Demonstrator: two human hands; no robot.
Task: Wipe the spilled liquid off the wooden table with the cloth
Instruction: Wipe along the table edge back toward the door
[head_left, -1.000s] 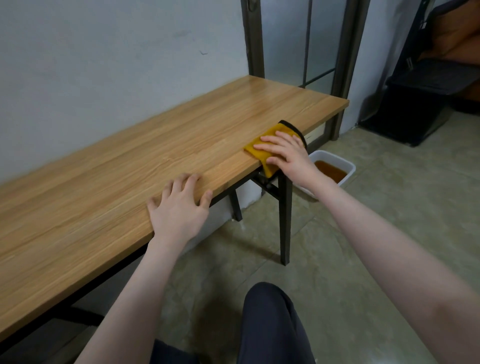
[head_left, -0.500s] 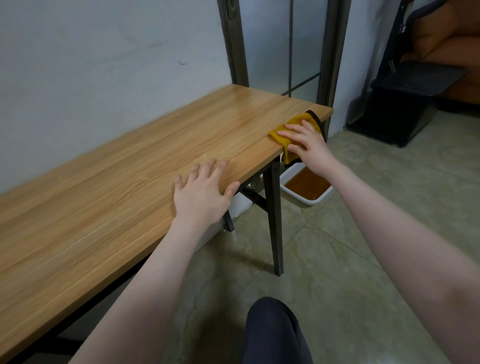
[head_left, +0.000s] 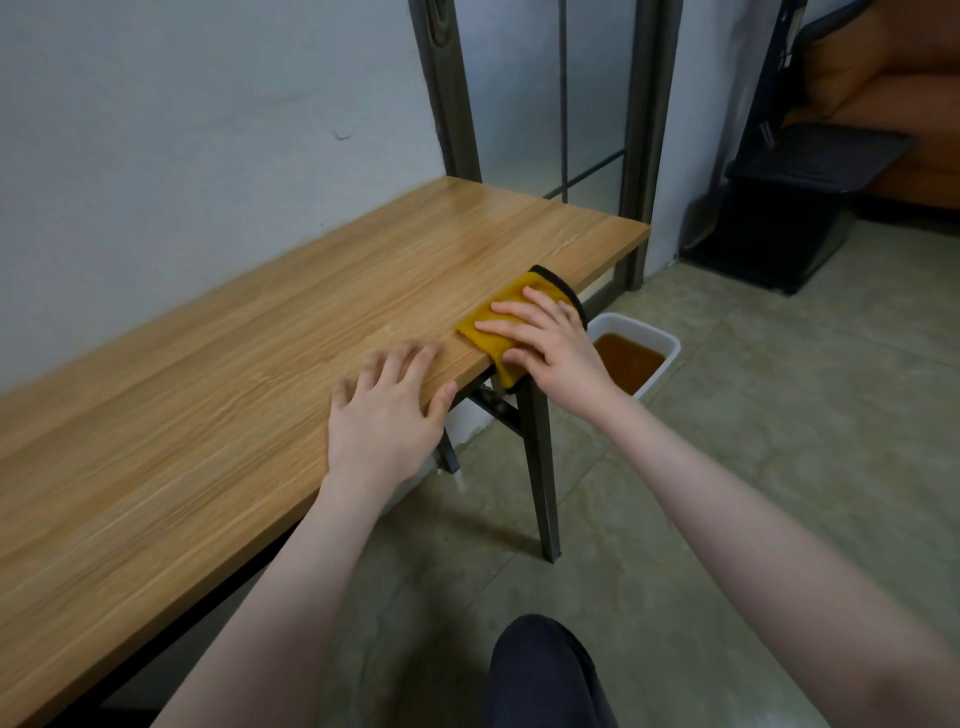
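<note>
We see the wooden surface (head_left: 249, 374) running along a pale wall, its near long edge toward us and its far right corner beside a dark-framed glass door (head_left: 582, 104). Our right hand (head_left: 550, 348) lies flat on the yellow cloth (head_left: 493, 325), fingers straight and spread, pressing it down at the near edge of the surface, not far from that right end; the thumb sits low at the edge, where part of the cloth folds over and hangs down past the rim. The cloth has a dark trimmed border that shows along its far side. Our left hand (head_left: 387, 410) rests palm down on the bare wood just beside the cloth, fingers extended and slightly apart, thumb hooked at the near edge; it holds nothing, and its fingertips look a little blurred. We cannot make out any liquid on the wood itself. On the tiled floor (head_left: 753, 467), below the right end of the surface, stands a white rectangular tub (head_left: 670, 348) holding brown liquid, close to the dark metal leg (head_left: 540, 467). Farther off to the right is a black bin (head_left: 779, 208) and, behind it, an orange seat (head_left: 893, 88). A dark-clad knee (head_left: 545, 675) shows at the bottom.
</note>
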